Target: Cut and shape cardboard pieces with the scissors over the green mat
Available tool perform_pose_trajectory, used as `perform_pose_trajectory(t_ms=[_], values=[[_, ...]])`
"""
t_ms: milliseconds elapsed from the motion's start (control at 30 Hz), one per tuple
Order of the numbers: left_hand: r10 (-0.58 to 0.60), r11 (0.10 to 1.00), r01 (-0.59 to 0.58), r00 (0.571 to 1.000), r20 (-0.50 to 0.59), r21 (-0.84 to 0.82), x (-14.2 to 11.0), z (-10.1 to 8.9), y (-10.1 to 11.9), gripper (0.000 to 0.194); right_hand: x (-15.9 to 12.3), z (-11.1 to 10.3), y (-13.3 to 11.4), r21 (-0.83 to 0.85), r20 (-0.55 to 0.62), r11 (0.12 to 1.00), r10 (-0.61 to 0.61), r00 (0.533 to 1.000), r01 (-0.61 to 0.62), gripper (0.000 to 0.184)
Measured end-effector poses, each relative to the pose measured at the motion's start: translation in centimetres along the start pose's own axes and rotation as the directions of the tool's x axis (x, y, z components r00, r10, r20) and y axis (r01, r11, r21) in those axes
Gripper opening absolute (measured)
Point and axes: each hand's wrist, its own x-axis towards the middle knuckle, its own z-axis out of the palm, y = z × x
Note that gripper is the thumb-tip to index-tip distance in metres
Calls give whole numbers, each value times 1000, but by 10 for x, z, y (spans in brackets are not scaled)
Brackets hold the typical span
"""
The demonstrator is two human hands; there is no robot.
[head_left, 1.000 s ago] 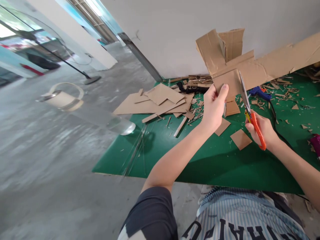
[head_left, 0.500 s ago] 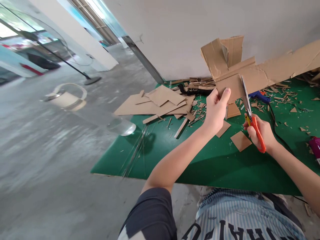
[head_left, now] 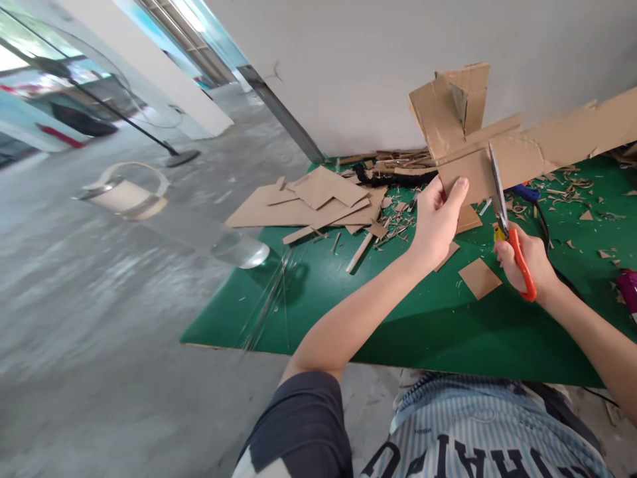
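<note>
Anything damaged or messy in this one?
Yes: the cardboard piece in the left hand is creased, with ragged edges. Cardboard scraps lie scattered across the green table, looking untidy.

Behind the green table [head_left: 216,318], a plain pale wall [head_left: 348,79], edged at its left end by a dark strip [head_left: 281,113]. Farther left, a slanting white pillar [head_left: 144,60] above a smooth grey floor [head_left: 99,332] with pale sheen. Near the pillar, a thin black stand [head_left: 184,158] on a round base. At upper left, bright daylight through a window [head_left: 14,56], blurred.
</note>
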Motion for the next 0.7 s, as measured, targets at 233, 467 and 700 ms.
perform_pose_trajectory(t_ms=[233, 467, 700], values=[[-70, 997, 69, 997, -24, -32, -2, 3, 6, 29, 0, 1, -2, -117, -70, 993, -6, 998, -2, 90], [-152, 986, 148, 987, -55, -72, -5, 7, 12, 31, 0, 1, 0, -248, -123, 968, -66, 990, 33, 91], [-178, 982, 173, 982, -71, -71, -7, 6, 13, 26, 0, 2, 2, -326, -154, 945, -86, 984, 32, 91]])
